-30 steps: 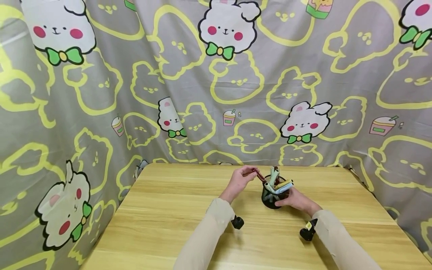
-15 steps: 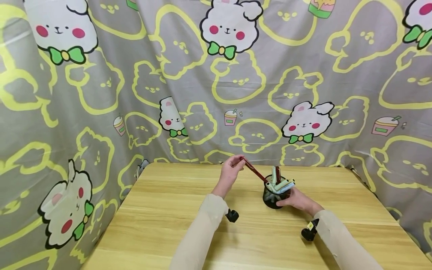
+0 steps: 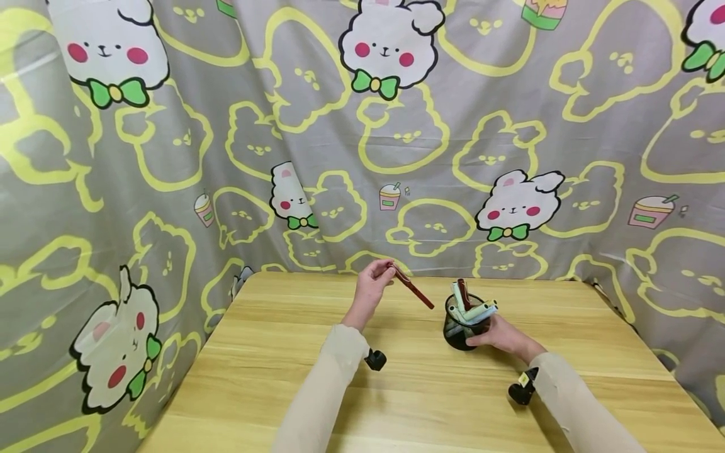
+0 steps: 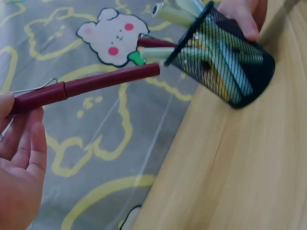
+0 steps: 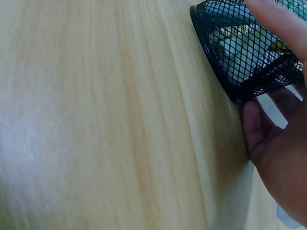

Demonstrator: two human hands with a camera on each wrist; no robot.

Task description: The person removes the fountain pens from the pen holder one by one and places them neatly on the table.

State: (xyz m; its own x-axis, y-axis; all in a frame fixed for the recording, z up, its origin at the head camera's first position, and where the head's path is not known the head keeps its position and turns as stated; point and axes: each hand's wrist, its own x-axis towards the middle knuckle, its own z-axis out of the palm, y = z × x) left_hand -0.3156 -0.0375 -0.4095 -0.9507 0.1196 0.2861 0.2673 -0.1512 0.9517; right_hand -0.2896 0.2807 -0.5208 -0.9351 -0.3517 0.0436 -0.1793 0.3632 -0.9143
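- The left hand (image 3: 369, 290) pinches a dark red pen (image 4: 98, 82) between thumb and fingers near its capped end, where a thin metal clip shows.
- That pen hangs in the air above the wooden table (image 3: 255, 377), sloping down toward the right, its free end near the black mesh pen holder (image 3: 456, 338) but apart from it.
- The right hand (image 3: 506, 336) grips the pen holder from its right side, thumb across the front and fingers round the mesh.
- Several pens stand in the holder at various slants: a second dark red pen (image 3: 464, 293) toward the back, pale green pens (image 4: 175, 14) and a light blue pen (image 3: 487, 313) that leans over the rim to the right.
- Both arms wear beige sleeves (image 3: 325, 377), with a small black camera (image 3: 376, 360) at each wrist.
- Behind the table hangs a grey curtain (image 3: 419, 189) printed with white rabbits, yellow outlines and pink drink cups.
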